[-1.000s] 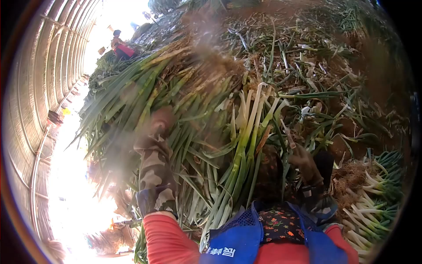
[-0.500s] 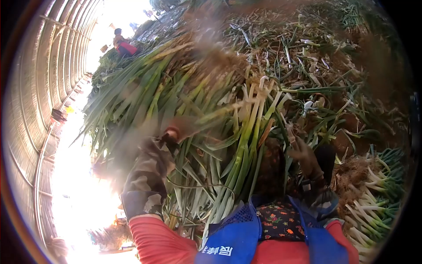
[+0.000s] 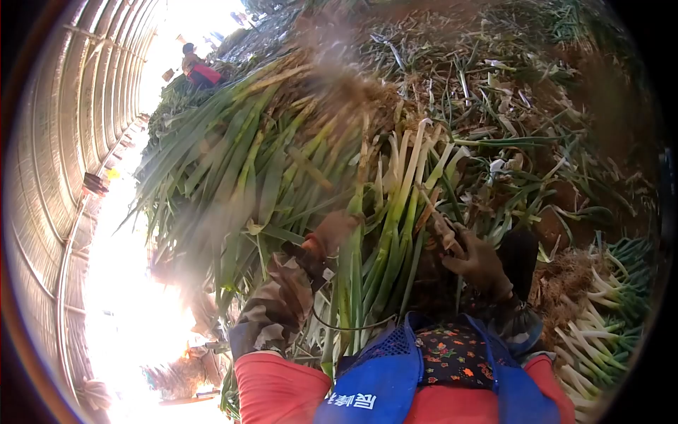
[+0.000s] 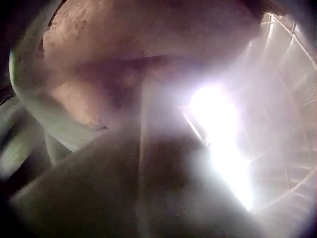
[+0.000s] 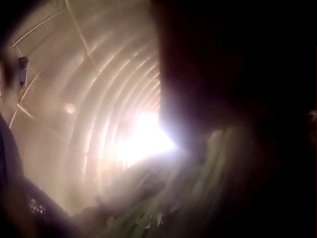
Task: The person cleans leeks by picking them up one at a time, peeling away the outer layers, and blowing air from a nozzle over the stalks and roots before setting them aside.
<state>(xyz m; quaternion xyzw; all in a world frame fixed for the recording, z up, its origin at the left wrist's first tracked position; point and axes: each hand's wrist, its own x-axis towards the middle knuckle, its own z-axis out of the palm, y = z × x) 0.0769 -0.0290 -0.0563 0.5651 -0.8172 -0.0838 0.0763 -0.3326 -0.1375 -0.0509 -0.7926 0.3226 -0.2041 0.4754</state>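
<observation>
My left hand [image 3: 335,230], at the end of a camouflage sleeve, grips a long green onion [image 3: 363,166] that stands upright in front of my body. The left wrist view shows curled fingers [image 4: 79,101] beside a pale green leaf [image 4: 54,121]. Just right of it, a bunch of green onions [image 3: 395,226] leans against my lap, white ends up. My gloved right hand [image 3: 484,265] is beside this bunch and pinches a slim tan stick-like thing [image 3: 443,230]; its kind cannot be told. The right wrist view is mostly dark.
A large heap of green onions [image 3: 226,169] lies to the left and ahead. Loose leaves and trimmings [image 3: 508,106] cover the soil. Onions in a row [image 3: 597,325] lie at the right. Another person [image 3: 198,67] is far off near the ribbed greenhouse wall [image 3: 63,162].
My left hand has come rightward from the heap with an onion, now upright beside the bunch. My right hand has lifted slightly and turned toward the bunch.
</observation>
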